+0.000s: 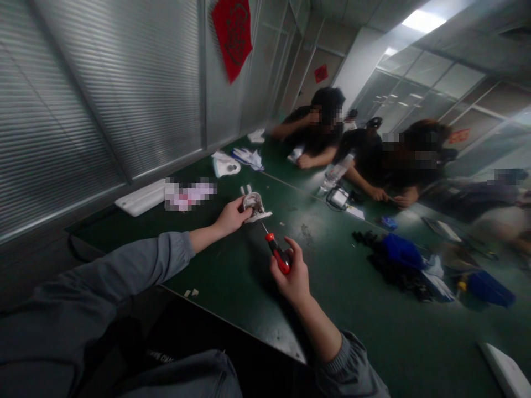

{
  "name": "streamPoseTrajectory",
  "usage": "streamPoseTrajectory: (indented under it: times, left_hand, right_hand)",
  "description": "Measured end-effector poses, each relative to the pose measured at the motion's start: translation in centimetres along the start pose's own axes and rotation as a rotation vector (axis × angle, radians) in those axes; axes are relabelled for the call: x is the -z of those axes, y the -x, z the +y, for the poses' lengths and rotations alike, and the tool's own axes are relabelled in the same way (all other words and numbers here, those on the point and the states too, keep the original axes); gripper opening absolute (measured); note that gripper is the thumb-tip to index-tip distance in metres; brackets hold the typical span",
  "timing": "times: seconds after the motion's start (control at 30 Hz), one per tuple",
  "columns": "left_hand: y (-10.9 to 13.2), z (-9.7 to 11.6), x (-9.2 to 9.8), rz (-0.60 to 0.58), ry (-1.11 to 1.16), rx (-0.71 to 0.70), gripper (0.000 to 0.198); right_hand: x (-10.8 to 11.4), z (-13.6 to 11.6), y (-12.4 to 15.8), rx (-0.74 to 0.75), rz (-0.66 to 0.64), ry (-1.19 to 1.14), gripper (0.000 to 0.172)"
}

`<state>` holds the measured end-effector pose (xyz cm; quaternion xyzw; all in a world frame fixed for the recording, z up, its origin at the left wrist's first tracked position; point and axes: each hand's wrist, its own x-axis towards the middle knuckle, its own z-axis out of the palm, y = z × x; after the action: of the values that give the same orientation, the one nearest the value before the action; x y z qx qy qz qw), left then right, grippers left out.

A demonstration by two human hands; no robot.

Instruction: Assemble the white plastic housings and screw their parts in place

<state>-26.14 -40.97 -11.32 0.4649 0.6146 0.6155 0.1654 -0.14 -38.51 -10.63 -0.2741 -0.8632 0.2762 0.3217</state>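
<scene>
Office-type rm: blinds (136, 83) along the L wall, dark green table (249, 276) running across. Taking the white piece as clock centre, w/ 12 straight up the view, a co-worker (327, 146) sits at abt 1 o'clock. The white piece (255, 207), hollow w/ two prongs, is at the near end of the table; can't tell if it's lifted or resting on the top. The L hand (233, 216) comes in from 8 and pinches its rim, thumb at the hollow, prob. to steady it. The R hand (293, 273), at 5, has fingers wrapped round a red/black screwdriver (274, 247), index raised off the handle, which looks like a loose grip. Its shaft points to 11, apparently to keep the tip toward the piece; contact unclear. Flat white box (139, 199) at 9 and blue bin (400, 250) nr 4 sit well apart, presumably leaving elbow rm.
</scene>
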Motion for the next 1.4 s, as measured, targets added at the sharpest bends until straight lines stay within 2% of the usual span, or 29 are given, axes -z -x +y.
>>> streamPoseTrajectory:
  times: [0.1, 0.27, 0.47, 0.6, 0.67, 0.8, 0.87, 1.0, 1.07, 1.27, 1.4]
  left_hand:
    - [-0.01, -0.05, 0.03, -0.007, 0.014, -0.011, 0.038]
    - [-0.05, -0.41, 0.01, -0.008, 0.022, 0.005, 0.037]
    - [-0.12, -0.71, -0.09, -0.012, 0.055, 0.013, 0.039]
    - [-0.04, -0.47, -0.08, -0.011, 0.025, -0.008, 0.039]
    - [-0.02, -0.44, -0.08, -0.008, 0.018, -0.006, 0.039]
    - [-0.02, -0.50, -0.11, -0.008, 0.039, 0.013, 0.039]
    - [0.04, -0.37, -0.08, -0.011, 0.046, 0.024, 0.039]
    - [0.24, 0.12, 0.04, -0.027, 0.008, 0.009, 0.039]
    - [0.25, 0.15, 0.07, -0.030, -0.014, 0.007, 0.038]
    - [0.06, -0.39, -0.04, -0.010, 0.019, -0.001, 0.039]
    - [0.16, -0.14, -0.06, -0.023, -0.009, 0.016, 0.037]
  right_hand:
    - [-0.04, 0.16, -0.07, 0.009, 0.041, 0.028, 0.060]
    - [0.20, 0.15, 0.10, -0.020, -0.058, 0.017, 0.050]
    - [-0.05, 0.15, -0.05, -0.004, 0.056, 0.007, 0.062]
    - [0.23, 0.15, 0.04, 0.014, -0.052, -0.002, 0.051]
    - [0.27, 0.12, 0.09, 0.007, -0.064, -0.012, 0.048]
    - [0.07, 0.23, 0.01, 0.018, 0.049, -0.004, 0.060]
    - [0.07, 0.39, 0.00, 0.041, 0.064, 0.008, 0.062]
    - [0.32, 0.51, 0.15, 0.059, -0.042, 0.014, 0.049]
    - [0.31, 0.39, 0.20, 0.037, -0.055, 0.004, 0.048]
    - [0.01, 0.17, 0.00, 0.027, 0.070, 0.001, 0.063]
    - [0.37, 0.31, 0.13, 0.055, -0.038, 0.012, 0.054]
